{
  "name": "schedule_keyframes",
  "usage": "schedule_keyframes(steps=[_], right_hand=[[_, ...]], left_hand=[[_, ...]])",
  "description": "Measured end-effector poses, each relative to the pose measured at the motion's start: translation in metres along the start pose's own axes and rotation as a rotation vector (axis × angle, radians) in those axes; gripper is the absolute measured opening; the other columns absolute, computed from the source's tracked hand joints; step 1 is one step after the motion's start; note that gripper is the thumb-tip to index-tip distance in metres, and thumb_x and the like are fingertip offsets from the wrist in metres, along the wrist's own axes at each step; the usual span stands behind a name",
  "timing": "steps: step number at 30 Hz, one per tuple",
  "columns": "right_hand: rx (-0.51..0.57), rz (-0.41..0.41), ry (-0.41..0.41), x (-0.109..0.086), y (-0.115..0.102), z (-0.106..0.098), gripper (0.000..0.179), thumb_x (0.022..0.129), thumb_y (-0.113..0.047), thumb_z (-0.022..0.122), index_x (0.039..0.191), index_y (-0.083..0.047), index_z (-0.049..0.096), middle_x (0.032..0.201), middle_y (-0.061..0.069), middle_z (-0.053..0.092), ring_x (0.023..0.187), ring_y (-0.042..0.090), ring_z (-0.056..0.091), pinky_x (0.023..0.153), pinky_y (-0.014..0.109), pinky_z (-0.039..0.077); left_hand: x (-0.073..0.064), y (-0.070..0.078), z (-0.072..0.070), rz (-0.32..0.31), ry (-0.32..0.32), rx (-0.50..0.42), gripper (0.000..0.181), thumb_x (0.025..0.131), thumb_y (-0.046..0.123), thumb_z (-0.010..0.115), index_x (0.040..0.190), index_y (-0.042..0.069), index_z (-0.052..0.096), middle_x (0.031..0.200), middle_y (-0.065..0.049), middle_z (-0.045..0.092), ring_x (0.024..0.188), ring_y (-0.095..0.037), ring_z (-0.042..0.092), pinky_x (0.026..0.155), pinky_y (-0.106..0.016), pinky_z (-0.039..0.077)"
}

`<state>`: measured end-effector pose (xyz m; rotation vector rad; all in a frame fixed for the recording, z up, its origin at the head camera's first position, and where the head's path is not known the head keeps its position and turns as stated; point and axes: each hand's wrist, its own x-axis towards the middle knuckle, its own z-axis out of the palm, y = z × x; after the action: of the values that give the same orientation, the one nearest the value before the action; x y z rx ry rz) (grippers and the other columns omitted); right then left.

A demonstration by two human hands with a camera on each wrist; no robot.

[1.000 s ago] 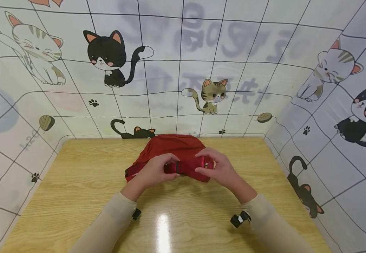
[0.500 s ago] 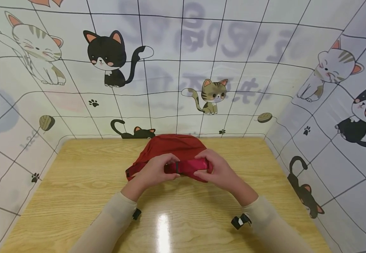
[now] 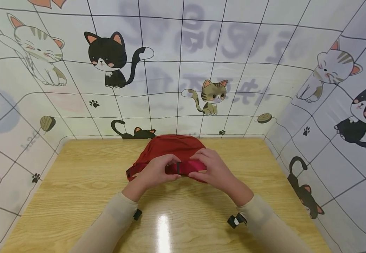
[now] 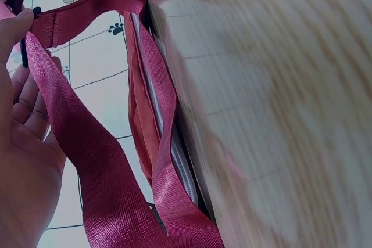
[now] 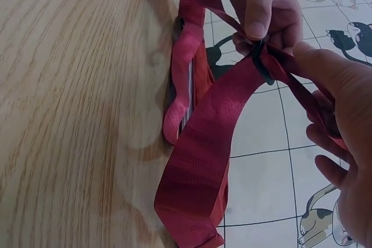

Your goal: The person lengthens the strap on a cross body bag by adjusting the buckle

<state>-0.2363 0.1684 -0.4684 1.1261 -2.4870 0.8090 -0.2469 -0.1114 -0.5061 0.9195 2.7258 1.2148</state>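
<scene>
A red waist bag (image 3: 180, 144) lies at the back of the table with its dark-red webbing strap (image 3: 192, 166) raised in front of it. My left hand (image 3: 155, 171) pinches the strap beside a black slide buckle (image 3: 178, 168), thumb below and fingers above. To the right of the buckle, my right hand (image 3: 214, 167) holds the strap between thumb and fingers. In the right wrist view the strap loops through the buckle (image 5: 263, 67), and the left thumb presses right at it. A broad length of strap (image 4: 107, 166) hangs down past my left palm in the left wrist view.
The light wooden table (image 3: 85, 196) meets a tiled-pattern cloth wall (image 3: 167, 105) printed with cats behind the bag and at both sides. The bag's zipper edge (image 4: 185, 172) faces the table front. Small black devices (image 3: 236, 220) sit at both wrists.
My right hand has moved a little left along the strap, nearer the buckle. The strap piece beside it turned to show its brighter flat face. My left hand has barely moved.
</scene>
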Motion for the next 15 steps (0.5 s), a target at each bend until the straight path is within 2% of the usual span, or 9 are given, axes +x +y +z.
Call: schedule_keyframes(steps=[8, 15], right_hand=[[-0.005, -0.004, 0.002, -0.0009, 0.0014, 0.0021, 0.046, 0.084, -0.028, 0.101, 0.12, -0.009, 0.078, 0.116, 0.002, 0.071, 0.108, 0.021, 0.064, 0.092, 0.044, 0.053], [0.086, 0.045, 0.028, -0.0073, 0.0057, 0.0028, 0.042, 0.087, -0.023, 0.098, 0.122, -0.014, 0.077, 0.121, 0.0, 0.07, 0.112, 0.02, 0.063, 0.091, 0.042, 0.056]], left_hand=[[-0.001, -0.001, 0.0, -0.002, 0.002, -0.003, 0.048, 0.089, 0.024, 0.097, 0.129, 0.024, 0.07, 0.106, 0.016, 0.071, 0.097, -0.005, 0.067, 0.088, -0.035, 0.058], [-0.0015, -0.004, 0.0002, -0.003, 0.007, 0.0, 0.048, 0.089, 0.03, 0.097, 0.129, 0.026, 0.07, 0.11, 0.018, 0.071, 0.101, -0.004, 0.067, 0.092, -0.034, 0.058]])
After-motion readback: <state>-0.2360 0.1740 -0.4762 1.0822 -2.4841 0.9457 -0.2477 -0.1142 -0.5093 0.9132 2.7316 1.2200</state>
